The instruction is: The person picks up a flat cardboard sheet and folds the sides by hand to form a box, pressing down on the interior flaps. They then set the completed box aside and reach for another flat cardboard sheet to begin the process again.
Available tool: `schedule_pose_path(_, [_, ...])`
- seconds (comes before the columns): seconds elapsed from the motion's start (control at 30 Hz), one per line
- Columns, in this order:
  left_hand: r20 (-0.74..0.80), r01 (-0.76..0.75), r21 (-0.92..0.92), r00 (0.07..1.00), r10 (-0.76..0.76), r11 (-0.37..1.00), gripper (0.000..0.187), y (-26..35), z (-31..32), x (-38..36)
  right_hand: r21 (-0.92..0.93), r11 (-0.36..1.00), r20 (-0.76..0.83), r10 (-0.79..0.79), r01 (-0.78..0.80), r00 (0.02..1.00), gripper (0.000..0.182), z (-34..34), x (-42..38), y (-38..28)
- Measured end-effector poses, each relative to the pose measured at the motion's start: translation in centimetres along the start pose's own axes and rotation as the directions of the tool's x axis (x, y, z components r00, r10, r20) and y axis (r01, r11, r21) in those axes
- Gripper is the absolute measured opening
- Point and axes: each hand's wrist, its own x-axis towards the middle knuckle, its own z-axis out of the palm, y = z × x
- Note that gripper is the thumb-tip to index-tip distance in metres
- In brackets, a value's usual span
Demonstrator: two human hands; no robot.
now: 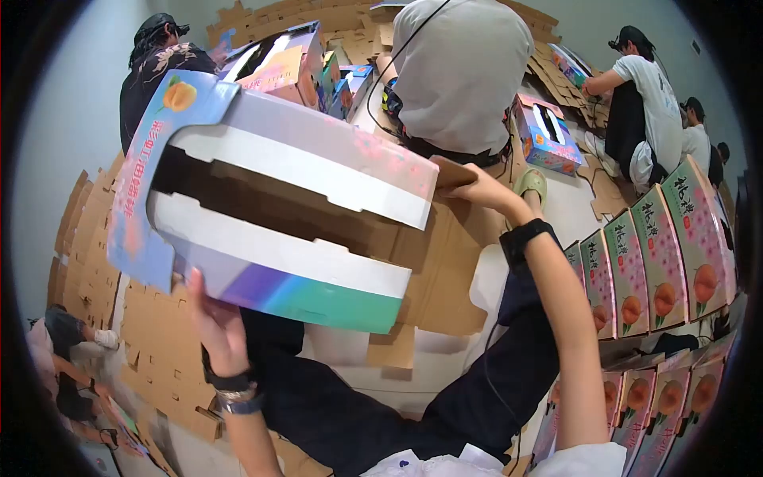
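Observation:
A printed cardboard fruit box (pixel 326 294) is held tilted in front of me, above my lap. Its long top opening shows a brown inside between two white folded edges. The left end panel (pixel 143 191) is blue with a peach picture and is folded down over that end. My left hand (pixel 221 330) grips the box's near lower-left edge, thumb on the outside and the other fingers partly hidden. At the far right end, my right hand (pixel 483 193) holds a brown end flap (pixel 455 173), which stands out from the box.
Brown flat cardboard sheets (pixel 163 350) lie on the floor. Several finished peach boxes (pixel 664 262) stand stacked at my right. A person in a grey shirt (pixel 461 79) sits close ahead. Another box (pixel 548 135) rests beyond, with other people around.

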Motion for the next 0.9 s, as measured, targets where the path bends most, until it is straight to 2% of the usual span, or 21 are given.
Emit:
schedule_pose_path(0.1, [-0.030, -0.009, -0.021, 1.000, 0.008, 1.000, 0.050, -2.1, -0.5, -3.7, 0.058, 0.988, -0.010, 0.141, -0.140, 0.990, 0.023, 1.2, -0.1, 2.8])
schedule_pose_path(0.13, [-0.040, -0.023, -0.004, 0.999, 0.023, 1.000, 0.050, -3.1, -0.9, -5.0, 0.058, 0.988, -0.006, 0.145, -0.145, 0.989, 0.023, 1.6, -0.4, 3.7])
schedule_pose_path(0.17, [-0.051, -0.033, 0.013, 0.998, 0.033, 0.999, 0.051, -4.3, -1.3, -6.3, 0.117, 0.972, -0.053, 0.211, -0.204, 0.976, 0.022, 2.0, -1.0, 4.7])
schedule_pose_path(0.23, [-0.051, 0.023, 0.037, 0.998, -0.022, 0.999, 0.050, -6.3, -1.6, -9.0, 0.179, 0.946, -0.095, 0.290, -0.270, 0.952, 0.022, 2.4, -2.2, 7.3])
schedule_pose_path(0.3, [-0.119, 0.192, 0.088, 0.976, -0.181, 0.978, 0.051, -9.6, -4.0, -11.0, 0.282, 0.866, -0.052, 0.444, -0.413, 0.895, 0.021, 2.5, -3.8, 10.8])
schedule_pose_path(0.33, [-0.130, 0.243, 0.139, 0.966, -0.225, 0.960, 0.052, -11.2, -4.8, -11.9, 0.293, 0.820, -0.071, 0.531, -0.491, 0.844, 0.019, 2.1, -4.2, 15.7])
schedule_pose_path(0.37, [-0.133, 0.292, 0.141, 0.952, -0.274, 0.946, 0.055, -12.9, -5.2, -12.7, 0.297, 0.815, -0.067, 0.537, -0.497, 0.841, 0.019, 2.8, -5.1, 17.4])
schedule_pose_path(0.43, [-0.172, 0.312, 0.211, 0.945, -0.279, 0.926, 0.058, -16.2, -5.4, -14.4, 0.430, 0.765, -0.395, 0.636, -0.479, 0.663, 0.011, 4.8, -7.8, 19.6])
schedule_pose_path(0.5, [-0.219, 0.408, 0.237, 0.907, -0.360, 0.882, 0.063, -18.3, -4.7, -15.6, 0.386, 0.756, -0.320, 0.647, -0.529, 0.692, 0.011, 5.1, -9.3, 21.8])
schedule_pose_path(0.53, [-0.219, 0.401, 0.146, 0.905, -0.366, 0.904, 0.069, -19.1, -4.4, -16.2, 0.512, 0.739, -0.331, 0.640, -0.438, 0.693, 0.011, 5.6, -9.4, 26.9])
schedule_pose_path(0.57, [-0.236, 0.487, 0.068, 0.856, -0.460, 0.871, 0.074, -20.8, -5.8, -17.0, 0.352, 0.726, -0.398, 0.687, -0.590, 0.608, 0.011, 5.7, -9.5, 29.0])
schedule_pose_path(0.63, [-0.249, 0.541, -0.051, 0.807, -0.536, 0.839, 0.075, -21.8, -5.2, -18.4, 0.078, 0.611, -0.548, 0.686, -0.788, 0.478, 0.017, 6.4, -10.0, 25.5])
schedule_pose_path(0.67, [-0.273, 0.593, -0.068, 0.762, -0.587, 0.802, 0.071, -22.5, -5.5, -19.1, 0.076, 0.607, -0.546, 0.689, -0.791, 0.476, 0.017, 6.6, -9.8, 25.0])
schedule_pose_path(0.7, [-0.278, 0.597, -0.069, 0.758, -0.590, 0.799, 0.071, -23.6, -6.1, -19.7, -0.023, 0.548, -0.628, 0.643, -0.836, 0.438, 0.019, 6.7, -9.7, 24.8])
schedule_pose_path(0.73, [-0.277, 0.605, -0.118, 0.741, -0.611, 0.787, 0.060, -24.7, -6.7, -20.3, -0.116, 0.473, -0.703, 0.582, -0.874, 0.409, 0.023, 6.9, -9.5, 24.3])
schedule_pose_path(0.77, [-0.273, 0.610, -0.165, 0.727, -0.630, 0.775, 0.048, -25.6, -7.2, -20.8, -0.118, 0.471, -0.701, 0.584, -0.874, 0.410, 0.023, 6.8, -9.0, 23.7])
schedule_pose_path(0.8, [-0.312, 0.642, -0.227, 0.665, -0.679, 0.733, 0.035, -25.5, -6.8, -20.8, -0.115, 0.501, -0.686, 0.585, -0.858, 0.433, 0.024, 6.7, -8.2, 22.3])
schedule_pose_path(0.87, [-0.289, 0.658, -0.213, 0.664, -0.690, 0.722, 0.040, -26.4, -7.9, -21.6, -0.127, 0.560, -0.656, 0.572, -0.819, 0.493, 0.026, 7.0, -6.5, 18.6])
schedule_pose_path(0.9, [-0.264, 0.673, -0.196, 0.664, -0.700, 0.713, 0.044, -26.9, -8.4, -21.9, -0.155, 0.665, -0.587, 0.533, -0.731, 0.609, 0.029, 6.8, -5.1, 20.0])
